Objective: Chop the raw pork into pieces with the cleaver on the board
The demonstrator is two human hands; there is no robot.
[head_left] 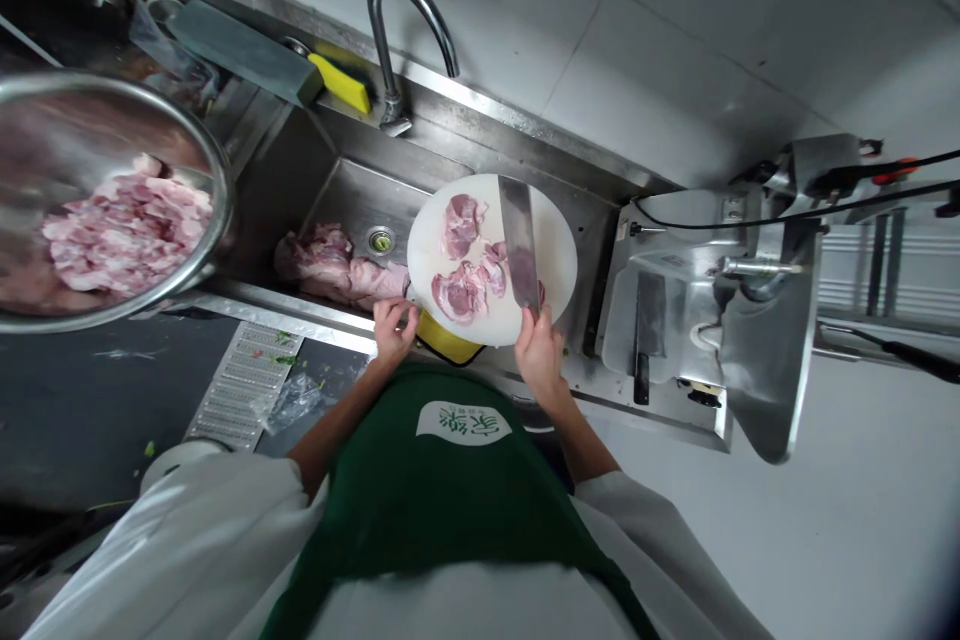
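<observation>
My right hand (538,348) is closed round the handle of a cleaver (519,238). Its broad blade lies over the right part of a round white cutting board (553,250), beside several pieces of raw meat (460,292). The board rests across the sink. At the board's lower left edge is my left hand (394,330), its fingers curled in close to the raw meat (352,272) in the sink. Whatever its fingertips hold, if anything, I cannot make out. Beneath the board's near edge a yellow item (448,338) sticks out.
A large steel bowl (216,220) with cut raw meat stands at the left. Behind the sink (349,175) rises a tap (390,50); a grey block (244,50) and a yellow-handled tool (341,85) lie left of it. A slicing machine (772,320) and another cleaver (649,320) are right.
</observation>
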